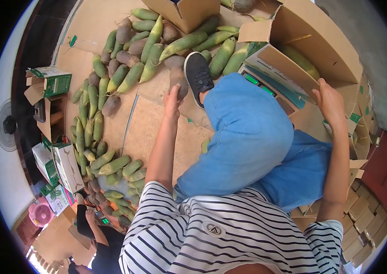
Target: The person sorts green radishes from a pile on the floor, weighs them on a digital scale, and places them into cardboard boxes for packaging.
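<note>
My left hand (pixel 173 103) is closed around the lower end of a brownish-purple radish (pixel 179 78), beside my dark shoe. My right hand (pixel 329 102) pinches the near edge of an open cardboard box (pixel 314 39), its fingers partly hidden from me. A long green radish (pixel 298 60) lies inside that box. Under the box, a scale (pixel 259 85) shows lit green displays. Many green radishes (pixel 132 76) and several purple ones are spread over the cardboard-covered floor, left of and beyond my foot.
Another cardboard box (pixel 184 13) stands among the radishes at the far side. Green-and-white cartons (pixel 68 166) line the left edge, near a pink fan (pixel 41 212). A person in black (pixel 106 249) works at lower left. Stacked brown boxes (pixel 362 219) stand at lower right.
</note>
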`<act>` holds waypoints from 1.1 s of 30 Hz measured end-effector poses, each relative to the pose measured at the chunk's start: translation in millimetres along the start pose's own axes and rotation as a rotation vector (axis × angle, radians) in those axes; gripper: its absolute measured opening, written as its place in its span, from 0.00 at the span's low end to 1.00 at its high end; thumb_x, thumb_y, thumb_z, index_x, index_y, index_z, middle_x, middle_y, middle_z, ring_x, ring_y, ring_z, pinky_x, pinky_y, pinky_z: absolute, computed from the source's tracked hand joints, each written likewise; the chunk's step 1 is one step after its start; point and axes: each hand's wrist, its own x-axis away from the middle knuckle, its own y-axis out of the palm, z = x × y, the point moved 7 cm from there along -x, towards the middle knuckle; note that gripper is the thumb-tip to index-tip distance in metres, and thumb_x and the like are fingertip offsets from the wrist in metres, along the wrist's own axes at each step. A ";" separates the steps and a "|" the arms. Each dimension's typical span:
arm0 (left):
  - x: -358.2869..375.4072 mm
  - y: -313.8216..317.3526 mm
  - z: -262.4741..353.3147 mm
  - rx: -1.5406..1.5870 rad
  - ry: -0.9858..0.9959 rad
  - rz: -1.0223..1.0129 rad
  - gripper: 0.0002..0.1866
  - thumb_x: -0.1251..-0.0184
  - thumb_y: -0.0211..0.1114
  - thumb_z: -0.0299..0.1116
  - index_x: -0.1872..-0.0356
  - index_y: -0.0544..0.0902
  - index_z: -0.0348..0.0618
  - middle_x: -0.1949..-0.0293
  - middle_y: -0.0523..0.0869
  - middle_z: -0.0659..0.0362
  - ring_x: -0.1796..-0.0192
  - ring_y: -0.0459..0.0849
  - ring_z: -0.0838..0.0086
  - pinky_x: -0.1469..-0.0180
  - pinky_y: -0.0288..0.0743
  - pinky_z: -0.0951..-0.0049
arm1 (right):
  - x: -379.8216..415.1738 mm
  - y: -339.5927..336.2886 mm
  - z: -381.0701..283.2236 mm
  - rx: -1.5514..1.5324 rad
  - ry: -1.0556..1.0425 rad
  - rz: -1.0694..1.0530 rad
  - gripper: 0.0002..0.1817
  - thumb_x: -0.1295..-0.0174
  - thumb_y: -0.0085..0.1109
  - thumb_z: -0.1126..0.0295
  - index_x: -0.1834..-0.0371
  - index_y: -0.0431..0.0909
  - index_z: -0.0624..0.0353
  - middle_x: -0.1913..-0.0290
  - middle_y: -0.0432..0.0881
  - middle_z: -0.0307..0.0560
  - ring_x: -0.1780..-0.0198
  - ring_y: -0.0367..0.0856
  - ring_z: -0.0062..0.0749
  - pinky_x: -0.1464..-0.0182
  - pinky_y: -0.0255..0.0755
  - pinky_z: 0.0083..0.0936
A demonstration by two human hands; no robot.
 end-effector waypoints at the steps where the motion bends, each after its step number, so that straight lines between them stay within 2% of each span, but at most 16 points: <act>1: 20.4 14.5 28.6 -0.018 0.108 -0.035 0.28 0.48 0.65 0.49 0.51 0.74 0.41 0.57 0.79 0.57 0.58 0.77 0.75 0.62 0.69 0.75 | -0.1 2.8 1.9 0.005 -0.011 0.004 0.13 0.40 0.54 0.68 0.57 0.65 0.62 0.67 0.78 0.60 0.63 0.76 0.58 0.64 0.68 0.46; 4: 81.2 74.9 124.3 0.044 0.578 -0.204 0.32 0.48 0.68 0.40 0.42 0.70 0.37 0.51 0.77 0.54 0.49 0.76 0.71 0.50 0.71 0.71 | 0.2 3.0 1.7 -0.022 -0.026 0.018 0.13 0.40 0.54 0.68 0.58 0.65 0.63 0.67 0.78 0.61 0.63 0.76 0.58 0.64 0.68 0.46; 5: 105.8 98.9 158.4 -0.052 0.708 -0.269 0.34 0.50 0.70 0.37 0.41 0.68 0.35 0.48 0.76 0.52 0.46 0.75 0.69 0.44 0.69 0.70 | 0.6 2.4 1.0 -0.018 -0.031 0.021 0.12 0.40 0.54 0.69 0.58 0.65 0.63 0.67 0.78 0.61 0.62 0.76 0.58 0.64 0.68 0.46; 7: 158.5 147.8 214.7 -0.125 0.911 -0.361 0.35 0.54 0.71 0.39 0.44 0.70 0.34 0.46 0.74 0.48 0.45 0.75 0.64 0.44 0.69 0.68 | 1.6 1.5 -1.7 -0.011 -0.046 0.022 0.12 0.40 0.54 0.69 0.58 0.66 0.63 0.67 0.78 0.62 0.62 0.76 0.58 0.64 0.67 0.46; 8: 169.5 170.0 230.6 -0.312 1.103 -0.303 0.37 0.54 0.71 0.42 0.43 0.69 0.33 0.48 0.77 0.50 0.46 0.76 0.67 0.44 0.69 0.69 | 1.8 0.9 -2.0 -0.009 -0.055 0.032 0.12 0.40 0.54 0.69 0.58 0.66 0.63 0.67 0.77 0.62 0.62 0.76 0.58 0.65 0.67 0.46; 10: 192.3 216.5 250.3 -0.303 1.188 -0.421 0.37 0.56 0.71 0.44 0.44 0.71 0.33 0.49 0.76 0.47 0.46 0.76 0.62 0.45 0.70 0.67 | 3.2 1.0 -3.0 -0.005 -0.072 0.045 0.12 0.39 0.54 0.68 0.58 0.66 0.63 0.67 0.77 0.62 0.62 0.76 0.58 0.65 0.67 0.46; 11: 197.1 230.4 249.5 -0.308 1.242 -0.368 0.37 0.56 0.71 0.44 0.45 0.71 0.33 0.50 0.76 0.47 0.49 0.77 0.63 0.47 0.72 0.67 | 3.5 1.6 -3.2 0.001 -0.063 0.032 0.12 0.39 0.54 0.68 0.57 0.66 0.63 0.67 0.77 0.62 0.63 0.76 0.58 0.65 0.67 0.46; 13: 204.0 237.0 246.9 -0.250 1.065 -0.463 0.33 0.53 0.70 0.43 0.47 0.73 0.34 0.51 0.75 0.49 0.51 0.77 0.66 0.50 0.73 0.69 | 2.5 1.9 -2.4 0.013 -0.038 0.010 0.13 0.39 0.54 0.68 0.56 0.67 0.63 0.67 0.78 0.62 0.63 0.76 0.58 0.65 0.67 0.46; 16: 175.0 204.3 227.5 -0.141 1.115 -0.318 0.28 0.49 0.68 0.40 0.48 0.74 0.36 0.52 0.75 0.51 0.55 0.77 0.68 0.53 0.74 0.70 | 0.3 1.4 -1.2 0.008 0.028 -0.033 0.13 0.39 0.53 0.67 0.55 0.68 0.63 0.68 0.78 0.62 0.62 0.77 0.58 0.62 0.68 0.45; 19: 108.3 136.7 175.0 -0.393 1.001 -0.045 0.21 0.47 0.66 0.38 0.54 0.77 0.37 0.57 0.78 0.51 0.56 0.79 0.66 0.56 0.74 0.71 | 1.4 2.5 0.9 0.000 -0.019 0.032 0.14 0.39 0.53 0.67 0.55 0.68 0.62 0.69 0.78 0.62 0.63 0.77 0.58 0.63 0.68 0.46; 21: 59.1 85.2 131.7 -0.623 0.978 0.108 0.20 0.48 0.66 0.37 0.55 0.77 0.36 0.57 0.78 0.48 0.55 0.78 0.58 0.50 0.72 0.65 | -0.1 3.0 -1.8 -0.004 -0.025 -0.004 0.14 0.39 0.53 0.67 0.55 0.67 0.62 0.69 0.78 0.62 0.63 0.77 0.58 0.63 0.68 0.46; 23: 11.4 30.8 96.3 -0.809 0.883 0.173 0.22 0.49 0.66 0.36 0.53 0.76 0.37 0.53 0.77 0.45 0.50 0.76 0.55 0.45 0.69 0.62 | -0.6 3.9 -2.0 0.000 -0.027 -0.019 0.13 0.38 0.53 0.67 0.55 0.67 0.62 0.68 0.78 0.62 0.63 0.76 0.58 0.63 0.67 0.46; 25: -12.0 -13.8 98.5 -0.984 0.774 0.258 0.26 0.52 0.67 0.34 0.51 0.73 0.35 0.49 0.75 0.44 0.44 0.72 0.54 0.41 0.65 0.61 | 1.7 8.6 -1.6 0.004 -0.034 -0.020 0.13 0.38 0.53 0.66 0.55 0.67 0.62 0.67 0.78 0.62 0.62 0.76 0.57 0.63 0.67 0.45; 27: -43.7 -50.8 101.6 -1.237 0.741 0.441 0.31 0.51 0.67 0.37 0.44 0.70 0.39 0.40 0.69 0.45 0.36 0.64 0.55 0.38 0.63 0.60 | 0.1 8.1 -2.0 -0.048 -0.018 -0.025 0.12 0.38 0.53 0.66 0.56 0.67 0.61 0.67 0.78 0.62 0.62 0.76 0.57 0.64 0.67 0.45; 29: -55.4 -66.4 122.4 -1.346 0.598 0.448 0.35 0.52 0.68 0.38 0.40 0.66 0.40 0.35 0.64 0.46 0.33 0.61 0.56 0.35 0.61 0.58 | -1.6 7.2 -1.7 -0.065 -0.004 -0.036 0.12 0.38 0.52 0.66 0.57 0.67 0.61 0.67 0.77 0.62 0.63 0.76 0.58 0.64 0.67 0.45; 33: -93.9 -83.3 137.1 -1.483 0.521 0.429 0.39 0.52 0.68 0.37 0.36 0.61 0.43 0.32 0.59 0.48 0.32 0.60 0.58 0.36 0.61 0.55 | -4.9 4.6 -5.4 -0.046 0.030 -0.087 0.10 0.38 0.52 0.67 0.60 0.66 0.61 0.70 0.77 0.61 0.64 0.75 0.58 0.65 0.66 0.45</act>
